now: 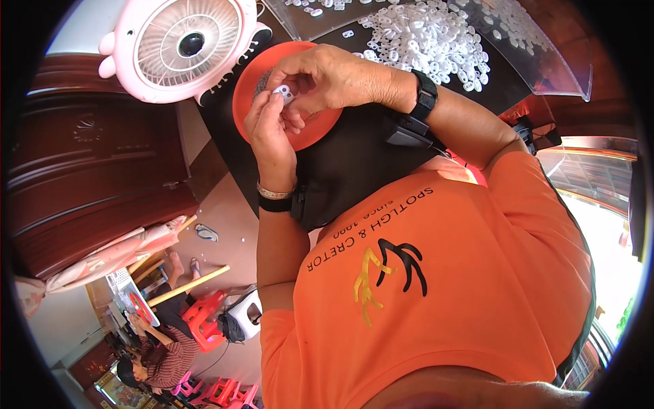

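Note:
A small white plastic piece (283, 93) with round holes is pinched in the fingertips of my left hand (270, 129). My right hand (330, 76) curls over it from the right, fingers closed against the piece. Whether my right fingers also hold a smaller part is hidden. Both hands are above a round orange-red basin (325, 131). Small grey bits (261, 83) lie in the basin, partly covered by my hands.
On the black table (354, 157), a big heap of similar white pieces (426, 41) spreads behind my right forearm, beside a clear plastic panel (545, 58). A pink fan (191, 44) stands at the far left. Another person (167, 351) sits at lower left near red stools (204, 320).

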`<state>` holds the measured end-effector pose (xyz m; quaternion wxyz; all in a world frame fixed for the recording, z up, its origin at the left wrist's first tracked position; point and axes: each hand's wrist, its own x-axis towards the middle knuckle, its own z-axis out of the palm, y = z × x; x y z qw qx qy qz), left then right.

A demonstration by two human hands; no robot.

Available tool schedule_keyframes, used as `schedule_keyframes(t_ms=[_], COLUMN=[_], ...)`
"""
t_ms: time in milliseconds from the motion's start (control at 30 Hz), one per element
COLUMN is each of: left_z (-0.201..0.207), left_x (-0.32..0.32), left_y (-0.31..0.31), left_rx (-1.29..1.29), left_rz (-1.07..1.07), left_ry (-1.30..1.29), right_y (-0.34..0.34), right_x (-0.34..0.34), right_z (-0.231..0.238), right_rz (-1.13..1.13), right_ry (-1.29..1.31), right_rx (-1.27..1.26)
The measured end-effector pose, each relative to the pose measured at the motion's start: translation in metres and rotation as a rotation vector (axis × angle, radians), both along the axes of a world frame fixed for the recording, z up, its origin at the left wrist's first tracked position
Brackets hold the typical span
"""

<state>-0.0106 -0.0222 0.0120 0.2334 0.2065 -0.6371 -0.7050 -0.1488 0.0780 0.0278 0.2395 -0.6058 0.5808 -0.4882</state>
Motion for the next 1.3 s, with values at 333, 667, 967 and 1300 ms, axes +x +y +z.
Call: schedule_keyframes(t_ms=[333,667,967,1300], left_z=[0.000,-0.010,-0.002,0.003], left_x=[-0.001,0.002,-0.003,0.000], left_y=[-0.001,-0.001,0.008,0.007], left_rx=[0.052,-0.112,-0.111,-0.145], left_rz=[0.046,0.077,0.085,0.121], left_ry=[0.075,0.069,0.102,0.160], right_y=[-0.004,-0.006,0.000,0.056], right_x=[0.008,0.008,0.011,-0.047], right_z=[-0.009,-0.015,-0.005,0.092], right_rz=[-0.163,-0.172,-0.198,-0.726], right_ry=[0.329,0.426,0.407,0.649], right_rx=[-0.193,-0.343,-0.273,-0.537])
